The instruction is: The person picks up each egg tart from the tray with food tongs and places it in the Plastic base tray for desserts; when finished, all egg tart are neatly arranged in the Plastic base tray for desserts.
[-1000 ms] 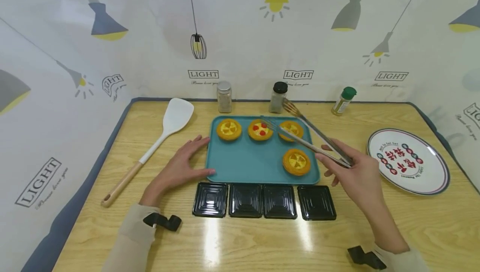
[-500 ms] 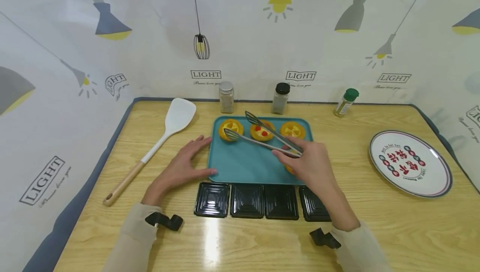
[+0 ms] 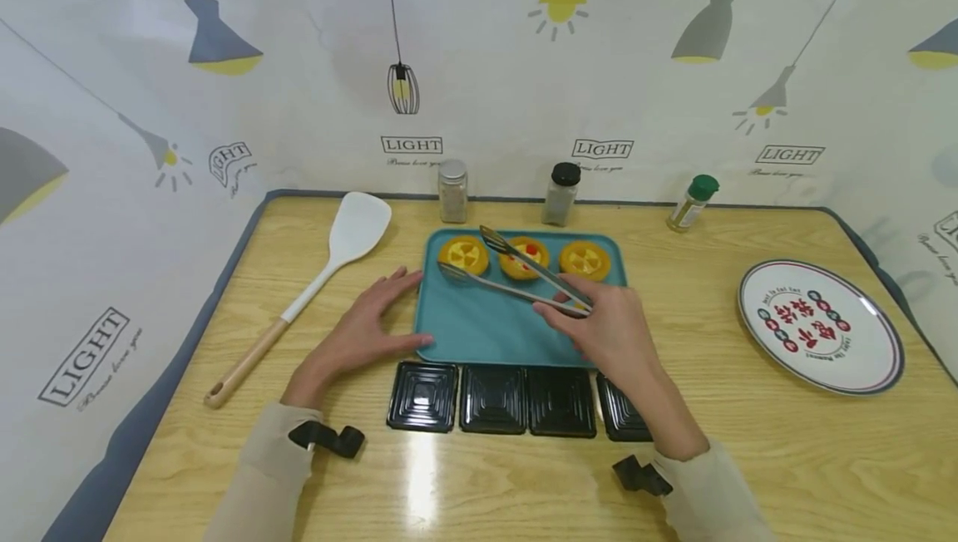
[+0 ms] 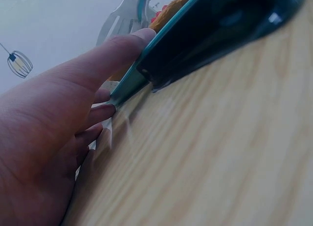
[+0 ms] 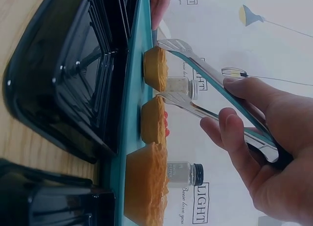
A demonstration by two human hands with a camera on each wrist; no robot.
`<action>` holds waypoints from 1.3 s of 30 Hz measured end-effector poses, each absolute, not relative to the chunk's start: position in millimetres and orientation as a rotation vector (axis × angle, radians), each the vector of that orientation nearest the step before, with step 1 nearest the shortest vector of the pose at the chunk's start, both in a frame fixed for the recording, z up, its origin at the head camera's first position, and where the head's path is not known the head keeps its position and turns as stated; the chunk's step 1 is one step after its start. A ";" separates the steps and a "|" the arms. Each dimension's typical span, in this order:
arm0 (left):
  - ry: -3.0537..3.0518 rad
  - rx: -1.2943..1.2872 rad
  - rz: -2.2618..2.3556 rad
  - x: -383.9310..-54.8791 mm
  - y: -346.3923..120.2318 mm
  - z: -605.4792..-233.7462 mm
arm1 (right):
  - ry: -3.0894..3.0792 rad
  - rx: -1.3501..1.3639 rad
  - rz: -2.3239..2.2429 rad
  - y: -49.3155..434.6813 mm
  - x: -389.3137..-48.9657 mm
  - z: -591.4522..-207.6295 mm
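Note:
My right hand holds metal tongs over a teal tray. The tongs' arms stand apart, their tips on either side of the left egg tart; touching or not, I cannot tell. One arm crosses above the middle tart, which has red pieces on top. A third tart sits at the back right. Another large tart is near the right hand in the right wrist view, mostly hidden in the head view. At the tray's left edge my left hand rests, its thumb on the rim.
Several black square plastic containers line the tray's front. A white turner with a wooden handle lies left. Behind stand a silver-capped jar, a black-capped jar and a green-capped jar. A printed plate lies right.
My right hand has brought the tongs leftward, from above the right tarts to the left one. The right hand now covers the front-right tart in the head view. The left hand stays put.

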State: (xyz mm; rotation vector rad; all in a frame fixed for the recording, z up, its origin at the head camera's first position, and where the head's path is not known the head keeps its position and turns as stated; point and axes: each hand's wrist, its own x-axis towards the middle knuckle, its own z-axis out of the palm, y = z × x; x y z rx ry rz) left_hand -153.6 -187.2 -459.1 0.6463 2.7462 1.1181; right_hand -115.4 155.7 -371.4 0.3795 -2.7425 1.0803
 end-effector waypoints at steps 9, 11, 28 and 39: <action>2.744 0.651 1.130 -154.1 -189.1 -458.7 | -2.729 0.416 1.009 154.3 -117.4 -373.4; 2.743 0.655 1.129 -154.4 -190.0 -459.0 | -2.722 0.423 0.995 153.9 -117.9 -374.2; 2.742 0.630 1.114 -150.3 -191.4 -455.0 | -2.678 0.433 1.086 153.6 -116.6 -376.3; 2.741 0.645 1.112 -153.4 -189.9 -456.1 | -2.580 0.540 1.270 179.4 -92.2 -337.7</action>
